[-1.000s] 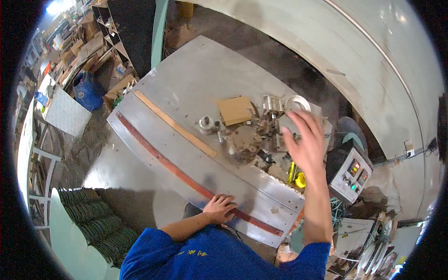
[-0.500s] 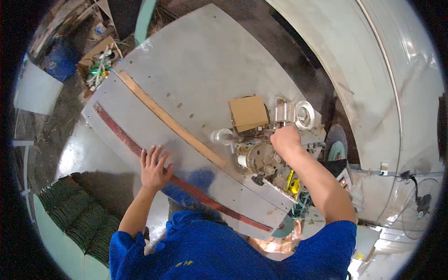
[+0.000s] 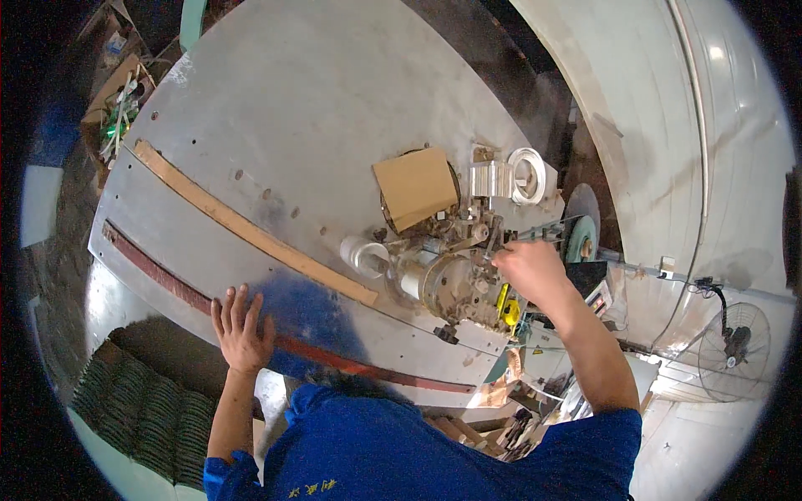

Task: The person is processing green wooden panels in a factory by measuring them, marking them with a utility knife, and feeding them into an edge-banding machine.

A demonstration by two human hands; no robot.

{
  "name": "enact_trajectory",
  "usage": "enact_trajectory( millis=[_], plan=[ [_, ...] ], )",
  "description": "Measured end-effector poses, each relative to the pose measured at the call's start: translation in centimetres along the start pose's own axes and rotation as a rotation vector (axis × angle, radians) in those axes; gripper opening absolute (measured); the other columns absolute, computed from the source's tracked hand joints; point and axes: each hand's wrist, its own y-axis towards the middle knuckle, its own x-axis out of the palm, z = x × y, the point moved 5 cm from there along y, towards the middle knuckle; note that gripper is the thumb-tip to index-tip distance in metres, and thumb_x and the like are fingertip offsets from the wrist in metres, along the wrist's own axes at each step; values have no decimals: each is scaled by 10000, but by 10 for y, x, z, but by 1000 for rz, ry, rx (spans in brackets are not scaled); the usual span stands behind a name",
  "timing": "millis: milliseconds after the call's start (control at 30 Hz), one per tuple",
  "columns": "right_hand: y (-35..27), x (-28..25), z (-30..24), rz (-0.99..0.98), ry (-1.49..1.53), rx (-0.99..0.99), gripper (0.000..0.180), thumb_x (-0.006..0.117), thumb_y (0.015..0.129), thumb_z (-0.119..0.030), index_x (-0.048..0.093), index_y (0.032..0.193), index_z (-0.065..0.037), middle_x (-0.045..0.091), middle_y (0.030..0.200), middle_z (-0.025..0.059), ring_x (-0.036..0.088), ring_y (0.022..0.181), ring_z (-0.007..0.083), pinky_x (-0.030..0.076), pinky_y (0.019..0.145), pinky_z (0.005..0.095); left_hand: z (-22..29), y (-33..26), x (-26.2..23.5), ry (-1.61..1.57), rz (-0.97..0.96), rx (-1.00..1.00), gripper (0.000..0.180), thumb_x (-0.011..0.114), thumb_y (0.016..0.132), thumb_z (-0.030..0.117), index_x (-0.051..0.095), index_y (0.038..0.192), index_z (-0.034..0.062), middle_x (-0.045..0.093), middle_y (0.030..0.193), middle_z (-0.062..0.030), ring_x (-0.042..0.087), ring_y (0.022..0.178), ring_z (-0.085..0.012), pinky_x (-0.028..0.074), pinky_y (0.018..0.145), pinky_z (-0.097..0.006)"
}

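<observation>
Machine head [image 3: 455,284] under right hand [image 3: 526,269], apparently gripping it; left hand [image 3: 241,321] flat, fingers spread, on metal table [image 3: 317,108].

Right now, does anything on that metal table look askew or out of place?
A brown cardboard piece lies tilted over a round opening by the machine. Left hand rests flat on the table edge; right hand is at the machine. Nothing spilled.

Single head-worn fisheye view, looking steeply down on metal worktable [image 3: 276,108], close above machine [image 3: 455,280] by right hand [image 3: 526,267] fingers, left hand [image 3: 241,321] fingers spread lower left, edges curving toward rim
</observation>
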Motion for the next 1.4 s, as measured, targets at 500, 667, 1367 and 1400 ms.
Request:
enact_trajectory(
  millis=[500,667,1367,1400],
  plan=[
    [-27,17,13,316,290,40,71,706,864,-171,668,884,-115,604,744,86,638,651,305,528,562,417,1,1,2,-31,5,-31,466,676,842,237,606,1294,149,503,1464,-106,417,1402,-348,227,1197,-592],
    [-35,24,11,369,363,121,102,749,845,-145,746,944,-119,718,876,66,698,727,269,572,623,368,-2,-1,-2,-36,8,-29,477,686,836,251,608,1298,161,510,1460,-97,431,1395,-334,252,1186,-599],
    [-222,58,-35,707,410,824,339,777,799,-186,716,1122,-105,676,1135,81,628,1040,320,493,918,456,18,2,2,12,12,92,465,613,904,264,550,1340,116,456,1493,-160,360,1424,-387,172,1208,-601],
    [-240,81,-39,671,434,889,317,770,810,-189,719,1111,-102,680,1129,86,637,1036,322,496,922,455,17,1,3,25,-25,78,459,598,912,265,549,1342,113,454,1499,-161,358,1426,-387,172,1212,-593]
  ],
)
